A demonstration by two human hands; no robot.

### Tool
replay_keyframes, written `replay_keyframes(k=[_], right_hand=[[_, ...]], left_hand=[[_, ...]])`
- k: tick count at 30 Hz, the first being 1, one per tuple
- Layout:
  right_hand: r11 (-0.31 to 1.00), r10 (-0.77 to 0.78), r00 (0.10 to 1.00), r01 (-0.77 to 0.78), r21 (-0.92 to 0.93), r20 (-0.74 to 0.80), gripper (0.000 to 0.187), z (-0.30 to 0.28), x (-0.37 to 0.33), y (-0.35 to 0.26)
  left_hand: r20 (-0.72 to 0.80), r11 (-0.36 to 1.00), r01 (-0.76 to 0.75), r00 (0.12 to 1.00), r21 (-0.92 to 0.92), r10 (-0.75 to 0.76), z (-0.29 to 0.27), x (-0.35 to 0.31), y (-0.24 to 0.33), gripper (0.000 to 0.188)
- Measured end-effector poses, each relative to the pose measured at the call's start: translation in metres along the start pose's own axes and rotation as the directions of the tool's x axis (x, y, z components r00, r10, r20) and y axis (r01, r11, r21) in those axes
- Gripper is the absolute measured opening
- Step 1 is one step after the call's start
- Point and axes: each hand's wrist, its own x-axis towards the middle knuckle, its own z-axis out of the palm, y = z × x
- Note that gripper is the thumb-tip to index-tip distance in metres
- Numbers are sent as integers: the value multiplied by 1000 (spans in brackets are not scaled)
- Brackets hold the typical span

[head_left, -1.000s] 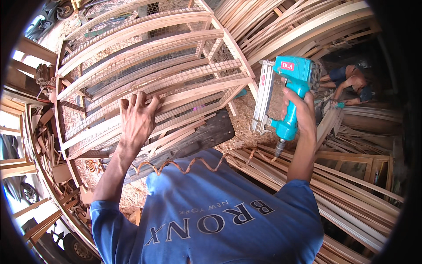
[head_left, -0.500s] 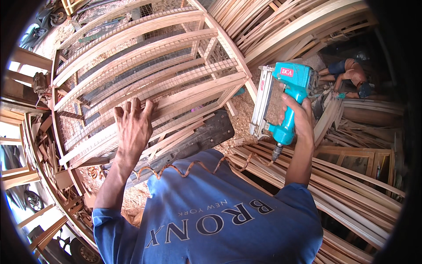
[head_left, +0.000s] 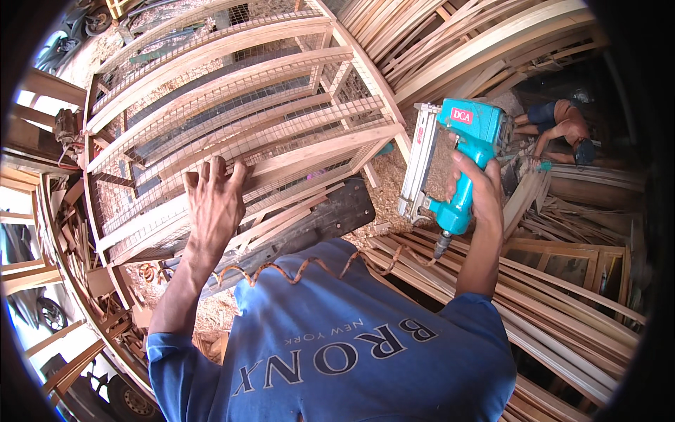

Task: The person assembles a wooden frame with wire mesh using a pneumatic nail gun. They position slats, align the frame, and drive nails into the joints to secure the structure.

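My left hand (head_left: 215, 204) has its fingers curled over the near rail of a slatted wooden frame (head_left: 325, 149). Wire mesh (head_left: 158, 169) runs between the frame's slats. In my right hand (head_left: 482, 190) is a teal pneumatic nail gun (head_left: 460, 190), held upright by its handle to the right of the frame. Its silver magazine (head_left: 416, 162) faces left, apart from the wood. A coiled orange air hose (head_left: 302, 271) runs from the fitting under the handle, across the front of my blue shirt, toward the left.
Long wooden strips (head_left: 555, 302) lie stacked at the right, with more boards (head_left: 485, 42) at the far right. Beyond them another person (head_left: 562, 126) bends over. Sawdust covers the floor. A dark board (head_left: 344, 211) lies below the frame; scrap wood (head_left: 74, 239) is piled at the left.
The wooden frame and surroundings have shifted slightly in the view, mostly down and to the right at the frame's near corner. Both my hands keep the same hold.
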Motion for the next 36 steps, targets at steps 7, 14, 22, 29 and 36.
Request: replay_keyframes(k=[7,14,22,29,36], right_hand=[[1000,-14,1000,14,10,14,34,1,-2,-1],[1000,-30,999,30,-4,30,36,0,0,2],[992,-101,992,105,-63,71,35,5,0,-20],[951,56,989,-12,-308,134,40,-2,19,-61],[894,198,955,-84,-440,221,27,1,48,-63]], left_hand=[[42,999,18,999,-29,-17,-1,-1,1,38],[17,1000,-29,999,3,29,5,-2,-1,40],[11,998,-55,998,-1,55,12,-5,-3,36],[39,997,-70,997,-43,72,13,-2,-9,35],[33,999,-36,999,-33,37,15,-2,-7,38]])
